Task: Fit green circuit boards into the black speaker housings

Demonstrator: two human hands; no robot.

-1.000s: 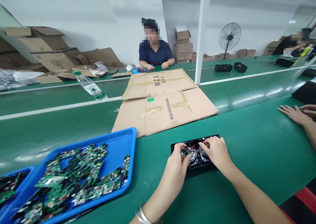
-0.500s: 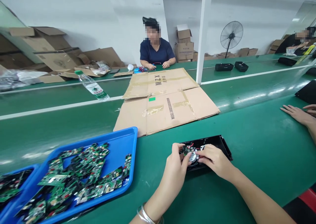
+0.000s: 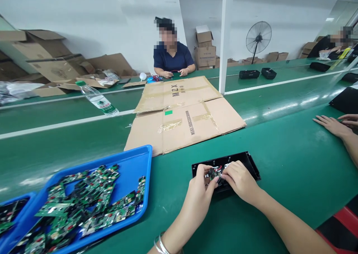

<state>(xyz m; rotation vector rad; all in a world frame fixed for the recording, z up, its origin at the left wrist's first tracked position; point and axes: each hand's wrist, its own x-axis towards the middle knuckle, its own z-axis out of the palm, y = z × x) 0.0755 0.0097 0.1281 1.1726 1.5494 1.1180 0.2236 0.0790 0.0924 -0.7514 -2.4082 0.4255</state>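
My left hand [image 3: 200, 187] grips a small green circuit board [image 3: 214, 172] between thumb and fingers, over a black plastic housing [image 3: 243, 160]. Red wires [image 3: 219, 167] show at the board's top edge. Close against the board's right side, my right hand [image 3: 240, 181] is closed in a pinch on white wires [image 3: 227, 165]; their ends are hidden by the fingers. The housing lies open side up on the green bench, with screw posts along its far wall. Both hands cover much of its inside.
A blue tray [image 3: 148, 179] of loose circuit boards stands at left, beside a second blue tray [image 3: 26, 200]. Flattened cardboard [image 3: 179, 131] lies ahead, with a water bottle [image 3: 97, 99] to its left. A co-worker's hands [image 3: 332, 125] rest at right; another person [image 3: 173, 58] sits opposite.
The view has shifted slightly. The circuit board is tilted differently, and the round silver part seen beneath it before is now covered. Both hands keep their hold.
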